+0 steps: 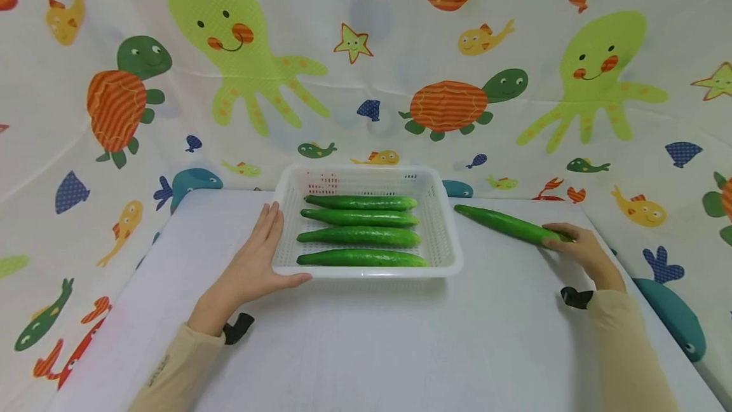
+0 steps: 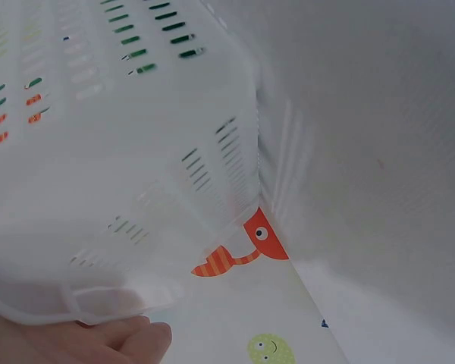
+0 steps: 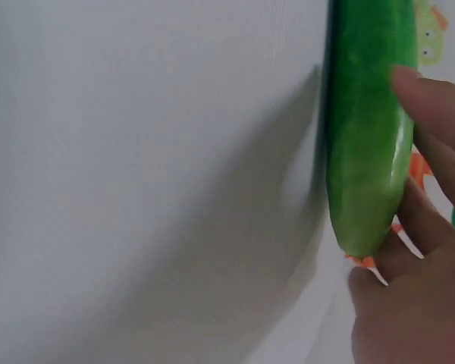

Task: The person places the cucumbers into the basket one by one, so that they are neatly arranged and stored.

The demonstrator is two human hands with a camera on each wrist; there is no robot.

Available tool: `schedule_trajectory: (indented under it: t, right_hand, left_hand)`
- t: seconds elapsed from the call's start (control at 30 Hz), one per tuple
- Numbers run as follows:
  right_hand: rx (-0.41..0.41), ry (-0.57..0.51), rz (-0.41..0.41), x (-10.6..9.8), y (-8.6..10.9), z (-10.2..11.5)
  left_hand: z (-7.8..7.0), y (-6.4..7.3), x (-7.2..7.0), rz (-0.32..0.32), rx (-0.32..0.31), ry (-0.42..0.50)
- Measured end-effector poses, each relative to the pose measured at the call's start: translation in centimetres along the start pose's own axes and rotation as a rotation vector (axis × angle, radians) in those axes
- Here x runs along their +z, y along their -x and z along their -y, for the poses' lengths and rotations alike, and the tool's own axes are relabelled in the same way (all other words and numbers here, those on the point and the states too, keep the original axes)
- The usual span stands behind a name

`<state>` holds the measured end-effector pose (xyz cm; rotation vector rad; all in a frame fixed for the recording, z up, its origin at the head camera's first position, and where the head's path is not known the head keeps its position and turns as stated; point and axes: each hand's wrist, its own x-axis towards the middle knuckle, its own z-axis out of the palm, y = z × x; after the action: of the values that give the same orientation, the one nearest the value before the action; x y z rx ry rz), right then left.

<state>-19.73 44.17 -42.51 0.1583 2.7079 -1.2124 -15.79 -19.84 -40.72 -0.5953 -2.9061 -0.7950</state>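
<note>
A white plastic basket (image 1: 366,272) stands on the table, with several green cucumbers (image 1: 359,236) lying side by side in it. My left hand (image 1: 260,259) rests against the basket's left end, fingers straight along the side and thumb stretched by the front rim. The left wrist view catches part of that hand below the basket's rim (image 2: 30,315). To the right of the basket, another cucumber (image 1: 503,222) lies slantwise on the table. My right hand (image 1: 583,250) holds its near right end between thumb and fingers, as the right wrist view confirms with the cucumber (image 3: 368,144) close up.
A white cloth covers the table (image 1: 400,348). Behind and around it hangs a curtain (image 1: 366,81) printed with sea animals; the basket's back edge stands close to it. Both wrists wear a dark strap.
</note>
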Motion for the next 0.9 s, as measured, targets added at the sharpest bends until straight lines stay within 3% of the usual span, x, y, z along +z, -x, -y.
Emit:
schedule_trajectory:
  t: [0.4,0.9]
  right_hand:
    - [0.110,-0.153,-0.113,3.1,2.2,0.1]
    - [0.165,-0.232,-0.148,4.2,3.0,-0.2]
  left_hand:
    - [0.0,0.0,0.1,-0.003,-0.003,-0.005]
    - [0.1,0.1,0.0,-0.010,-0.003,-0.006]
